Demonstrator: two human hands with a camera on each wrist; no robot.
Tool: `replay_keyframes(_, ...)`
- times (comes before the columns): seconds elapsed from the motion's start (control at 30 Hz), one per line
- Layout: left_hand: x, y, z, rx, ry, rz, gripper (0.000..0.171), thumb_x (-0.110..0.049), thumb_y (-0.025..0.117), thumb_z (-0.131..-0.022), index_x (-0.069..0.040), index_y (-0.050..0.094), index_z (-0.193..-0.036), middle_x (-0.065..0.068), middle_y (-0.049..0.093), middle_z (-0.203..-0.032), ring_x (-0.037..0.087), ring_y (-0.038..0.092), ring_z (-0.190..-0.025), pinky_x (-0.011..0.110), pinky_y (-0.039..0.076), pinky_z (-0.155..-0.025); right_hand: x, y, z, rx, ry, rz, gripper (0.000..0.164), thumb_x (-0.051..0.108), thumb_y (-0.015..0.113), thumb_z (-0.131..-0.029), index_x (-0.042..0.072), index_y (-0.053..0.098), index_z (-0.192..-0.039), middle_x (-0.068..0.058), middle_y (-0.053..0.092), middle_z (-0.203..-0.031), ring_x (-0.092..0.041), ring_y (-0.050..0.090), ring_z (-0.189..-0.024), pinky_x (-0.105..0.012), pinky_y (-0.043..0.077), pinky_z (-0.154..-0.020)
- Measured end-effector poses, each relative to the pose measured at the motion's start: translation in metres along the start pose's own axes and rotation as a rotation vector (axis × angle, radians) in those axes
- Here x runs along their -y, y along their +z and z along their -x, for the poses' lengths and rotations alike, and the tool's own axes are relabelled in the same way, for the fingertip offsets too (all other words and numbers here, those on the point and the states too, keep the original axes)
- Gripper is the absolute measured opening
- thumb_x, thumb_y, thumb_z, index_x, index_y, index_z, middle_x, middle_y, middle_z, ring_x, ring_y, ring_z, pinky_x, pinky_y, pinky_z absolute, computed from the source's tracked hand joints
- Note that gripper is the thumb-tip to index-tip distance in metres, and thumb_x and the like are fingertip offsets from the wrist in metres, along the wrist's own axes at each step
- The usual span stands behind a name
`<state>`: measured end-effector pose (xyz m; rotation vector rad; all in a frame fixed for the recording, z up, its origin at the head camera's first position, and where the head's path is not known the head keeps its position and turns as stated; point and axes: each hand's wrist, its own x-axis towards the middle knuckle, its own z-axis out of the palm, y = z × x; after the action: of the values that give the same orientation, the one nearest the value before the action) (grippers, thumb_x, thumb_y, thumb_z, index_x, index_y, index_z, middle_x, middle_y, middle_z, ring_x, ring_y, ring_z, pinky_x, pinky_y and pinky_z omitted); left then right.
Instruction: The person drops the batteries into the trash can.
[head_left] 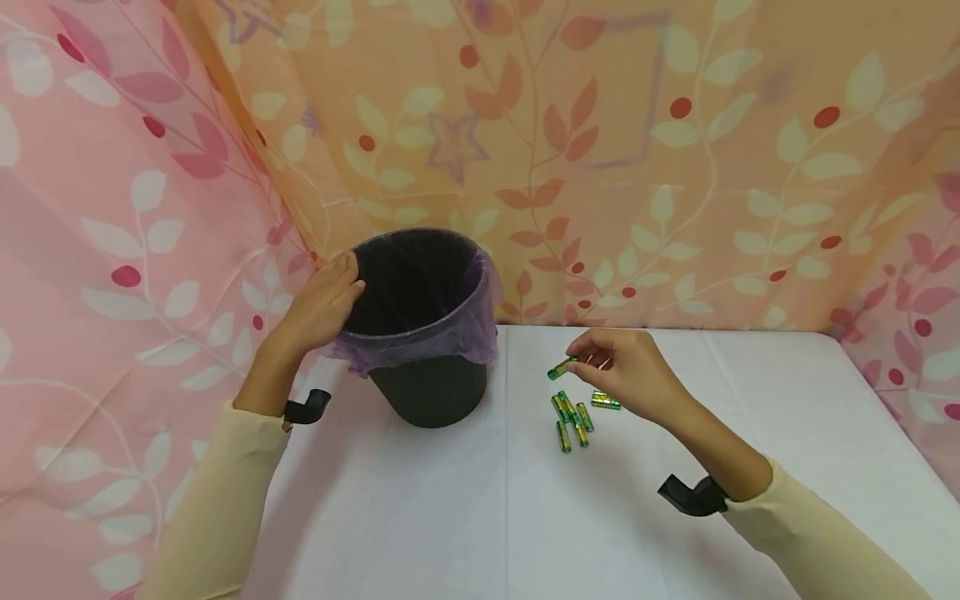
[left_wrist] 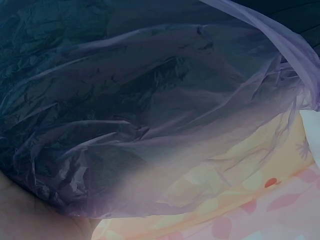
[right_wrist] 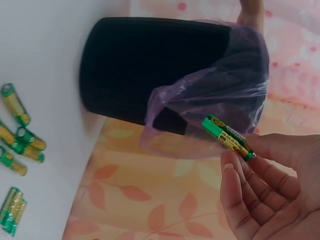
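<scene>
My right hand point(head_left: 626, 375) pinches a green and gold battery point(right_wrist: 229, 137) between thumb and fingertips, raised over the table's far part. Below and left of this hand, several loose batteries point(head_left: 563, 437) of the same kind lie in a cluster. A few more batteries point(right_wrist: 13, 211) lie side by side, partly behind the right hand in the head view. My left hand point(head_left: 322, 300) rests against the left rim of a black trash bin point(head_left: 435, 387), fingers fairly straight. A thin purple bag point(left_wrist: 150, 110) lines the bin and folds over its rim.
The bin stands upright on a white-covered table point(head_left: 420, 517), left of the batteries. Leaf-patterned cloth point(head_left: 615, 167) hangs behind and along both sides. A black wrist mount point(head_left: 693, 496) sits on my right forearm, and another mount point(head_left: 307, 407) on the left.
</scene>
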<state>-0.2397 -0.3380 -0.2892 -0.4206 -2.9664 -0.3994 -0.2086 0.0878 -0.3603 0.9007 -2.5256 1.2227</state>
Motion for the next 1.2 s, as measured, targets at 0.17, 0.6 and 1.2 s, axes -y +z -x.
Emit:
replay_keyframes(0.17, 0.000, 0.001, 0.001, 0.012, -0.011, 0.016, 0.061, -0.034, 0.021, -0.103, 0.008, 0.011, -0.146, 0.022, 0.007, -0.154, 0.033, 0.002, -0.143, 0.047, 0.002, -0.115, 0.005, -0.003, -0.008, 0.006, -0.027, -0.038, 0.009, 0.014, 0.071, -0.083, 0.018, 0.070, -0.092, 0.011, 0.067, -0.086, -0.005, 0.063, -0.071, -0.027, 0.054, -0.063)
replay_keyframes(0.6, 0.001, 0.001, 0.000, 0.005, 0.003, -0.010, 0.060, -0.032, 0.023, -0.103, 0.009, 0.012, -0.145, 0.025, 0.008, -0.153, 0.034, 0.002, -0.143, 0.047, 0.003, -0.115, 0.034, -0.015, -0.032, 0.004, -0.003, -0.087, 0.010, 0.024, 0.073, -0.083, 0.020, 0.072, -0.092, 0.009, 0.068, -0.080, -0.008, 0.063, -0.068, -0.028, 0.053, -0.062)
replay_keyframes(1.2, -0.002, -0.001, -0.002, 0.004, 0.021, -0.015, 0.060, -0.031, 0.022, -0.103, 0.010, 0.012, -0.145, 0.025, 0.008, -0.153, 0.034, 0.003, -0.143, 0.046, 0.002, -0.115, 0.084, -0.035, -0.057, 0.019, 0.070, -0.214, 0.013, 0.011, 0.071, -0.083, 0.003, 0.071, -0.094, -0.009, 0.069, -0.085, -0.027, 0.065, -0.072, -0.030, 0.054, -0.062)
